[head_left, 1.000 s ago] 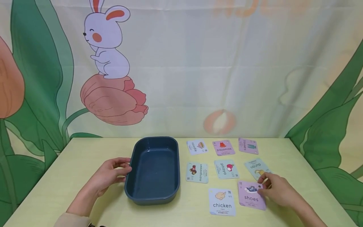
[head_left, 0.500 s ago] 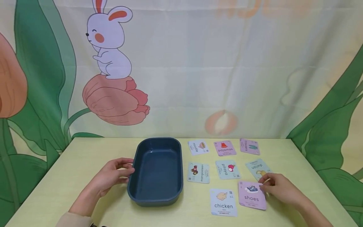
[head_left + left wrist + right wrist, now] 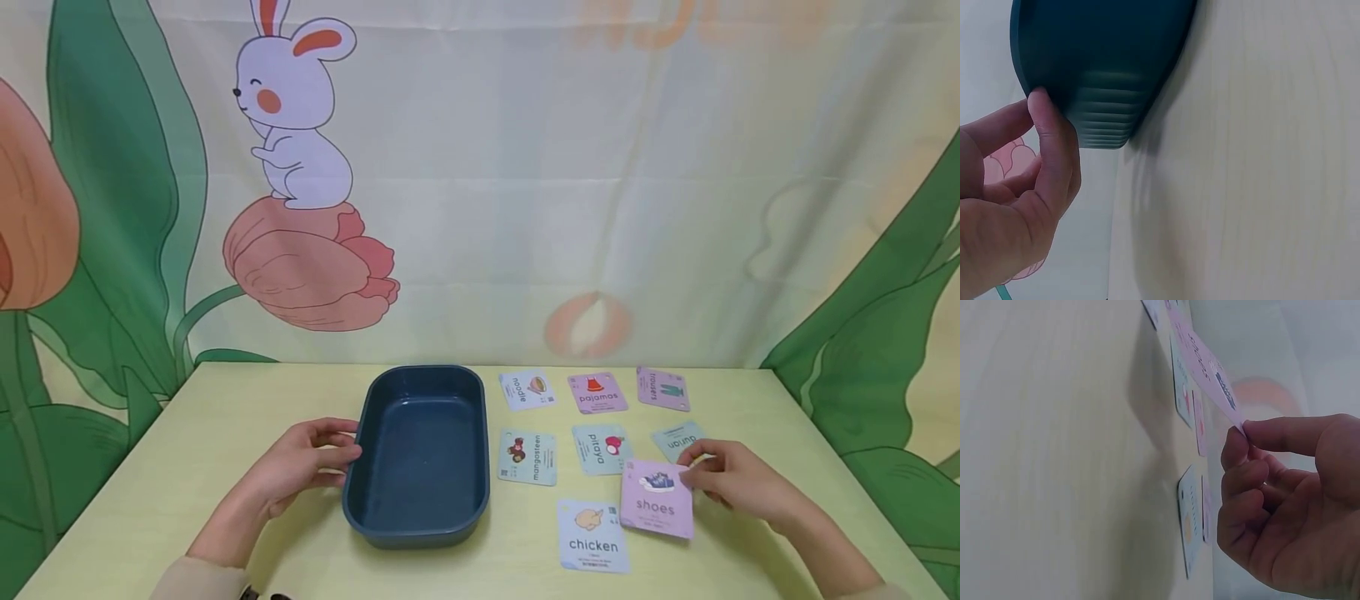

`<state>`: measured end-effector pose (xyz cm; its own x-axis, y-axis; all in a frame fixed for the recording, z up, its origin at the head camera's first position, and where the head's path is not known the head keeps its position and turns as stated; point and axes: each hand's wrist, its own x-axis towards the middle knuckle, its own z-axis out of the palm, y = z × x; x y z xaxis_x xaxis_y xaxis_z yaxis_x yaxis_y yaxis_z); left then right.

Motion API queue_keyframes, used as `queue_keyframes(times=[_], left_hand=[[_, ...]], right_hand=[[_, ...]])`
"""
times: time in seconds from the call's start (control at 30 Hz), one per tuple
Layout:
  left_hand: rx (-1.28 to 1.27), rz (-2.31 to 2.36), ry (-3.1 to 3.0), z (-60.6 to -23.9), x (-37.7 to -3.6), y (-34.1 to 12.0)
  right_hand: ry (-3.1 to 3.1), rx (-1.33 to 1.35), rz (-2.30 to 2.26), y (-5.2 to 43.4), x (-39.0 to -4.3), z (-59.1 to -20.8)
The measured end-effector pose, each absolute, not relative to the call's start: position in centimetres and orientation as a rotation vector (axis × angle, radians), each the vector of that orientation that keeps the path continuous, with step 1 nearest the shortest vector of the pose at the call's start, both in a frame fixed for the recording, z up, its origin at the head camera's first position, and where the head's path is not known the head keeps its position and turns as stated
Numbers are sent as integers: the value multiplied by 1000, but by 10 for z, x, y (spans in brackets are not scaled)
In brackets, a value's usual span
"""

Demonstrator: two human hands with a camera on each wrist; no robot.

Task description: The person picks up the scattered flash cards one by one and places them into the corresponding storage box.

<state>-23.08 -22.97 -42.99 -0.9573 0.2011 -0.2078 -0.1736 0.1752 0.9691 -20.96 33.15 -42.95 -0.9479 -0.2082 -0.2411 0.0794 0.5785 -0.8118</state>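
Observation:
My left hand (image 3: pixel 303 462) is at the left side of a dark blue rectangular tray (image 3: pixel 348 500), its fingers bent at the rim. In the left wrist view, thumb and fingertip of that left hand (image 3: pixel 1029 181) meet at the edge of the tray (image 3: pixel 1104 56). My right hand (image 3: pixel 738 483) pinches the right edge of a pink "shoes" card (image 3: pixel 657 507) between thumb and forefinger. The right wrist view shows the shoes card (image 3: pixel 1200 362) tilted and off the table, its shadow below. Behind it lies the durian card (image 3: pixel 675 437), partly hidden.
Other word cards lie flat right of the tray: noodle (image 3: pixel 528 390), pajamas (image 3: pixel 597 392), trousers (image 3: pixel 663 389), mangosteen (image 3: pixel 528 457), pitaya (image 3: pixel 602 450) and chicken (image 3: pixel 593 536). A curtain (image 3: pixel 480 208) with a rabbit print hangs behind the pale yellow table (image 3: pixel 255 400).
The right hand has lifted the shoes card off the table and moved it slightly up and left, over part of the durian card. The left hand keeps its place at the tray.

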Motion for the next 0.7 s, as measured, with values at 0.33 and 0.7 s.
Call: queue_keyframes(times=[0.33, 0.7], left_hand=[[20, 1825, 2156, -431, -233, -231], [6, 1814, 2160, -430, -235, -231]], right_hand=[[2553, -198, -1333, 303, -223, -412], [2561, -208, -1410, 260, -236, -396]])
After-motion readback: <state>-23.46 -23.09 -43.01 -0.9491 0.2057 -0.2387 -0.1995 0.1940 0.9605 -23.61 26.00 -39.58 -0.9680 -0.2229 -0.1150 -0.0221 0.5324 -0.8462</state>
